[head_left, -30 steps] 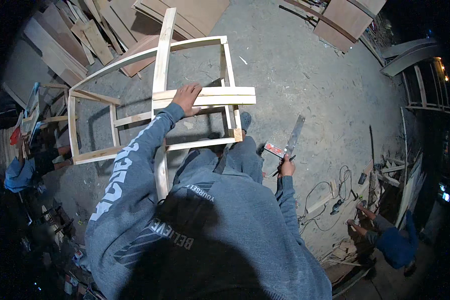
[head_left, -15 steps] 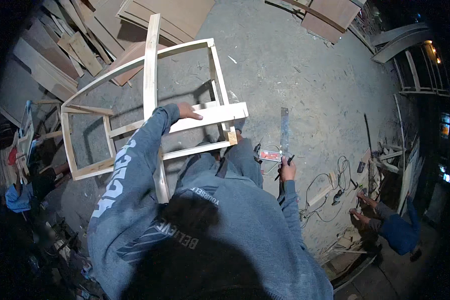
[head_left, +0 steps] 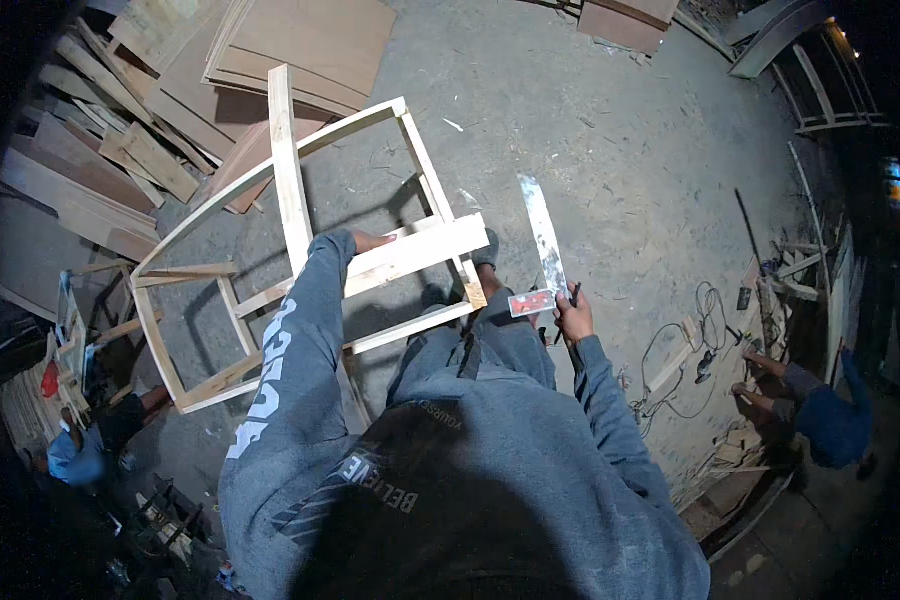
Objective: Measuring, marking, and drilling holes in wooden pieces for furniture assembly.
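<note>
A pale wooden frame [head_left: 410, 318] of jointed strips stands in front of me, with a long plank [head_left: 285, 160] across it. My left hand [head_left: 373, 242] grips a wide pale board [head_left: 430, 250] lying over the frame's right part; most of its fingers are hidden. To the right, my right hand [head_left: 575, 318] is closed round a try square [head_left: 542, 235], whose long metal blade points away from me and whose stock is red and pale. A thin dark stick, perhaps a pencil, also shows at these fingers. The square is apart from the board.
Plywood sheets [head_left: 305, 50] and offcuts [head_left: 150, 160] are stacked at the far left. Cables and a power tool [head_left: 705, 365] lie on the floor at right. One co-worker [head_left: 830, 425] crouches there, another person [head_left: 75, 450] at the left.
The square's blade has swung leftward and now leans toward the board. My left hand stays on the board. The whole view has shifted slightly.
</note>
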`<state>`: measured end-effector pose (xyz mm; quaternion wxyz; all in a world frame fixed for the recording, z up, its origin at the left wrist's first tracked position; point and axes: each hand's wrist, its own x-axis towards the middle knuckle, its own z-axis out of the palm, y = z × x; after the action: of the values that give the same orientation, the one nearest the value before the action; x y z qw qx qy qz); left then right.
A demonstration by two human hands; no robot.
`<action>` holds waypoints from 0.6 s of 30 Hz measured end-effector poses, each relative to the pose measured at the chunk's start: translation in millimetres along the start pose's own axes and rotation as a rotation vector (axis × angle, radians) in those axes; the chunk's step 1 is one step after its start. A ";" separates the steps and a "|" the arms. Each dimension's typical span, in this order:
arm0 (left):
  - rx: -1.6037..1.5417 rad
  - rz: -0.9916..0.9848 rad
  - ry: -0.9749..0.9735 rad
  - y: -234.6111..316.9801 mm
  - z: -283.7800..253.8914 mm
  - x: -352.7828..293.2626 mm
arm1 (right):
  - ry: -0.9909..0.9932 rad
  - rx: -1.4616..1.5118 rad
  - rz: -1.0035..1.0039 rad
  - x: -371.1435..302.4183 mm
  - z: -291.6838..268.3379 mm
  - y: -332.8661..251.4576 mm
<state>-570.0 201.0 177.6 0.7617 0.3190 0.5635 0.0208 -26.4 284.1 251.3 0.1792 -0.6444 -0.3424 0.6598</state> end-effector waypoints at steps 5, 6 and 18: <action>0.278 -0.030 0.647 13.7 29.0 -9.3 | -0.107 0.053 -0.066 58.2 51.9 13.6; 0.315 0.126 0.841 33.9 50.9 -16.7 | -0.095 0.128 -0.067 67.2 63.3 15.6; 1.041 0.122 1.076 49.2 145.4 -25.5 | -0.172 0.117 -0.106 91.3 134.3 4.4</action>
<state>-436.4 162.9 247.8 0.1292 0.6144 0.7765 -0.0530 -165.8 313.2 173.1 0.2214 -0.5548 -0.3510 0.7211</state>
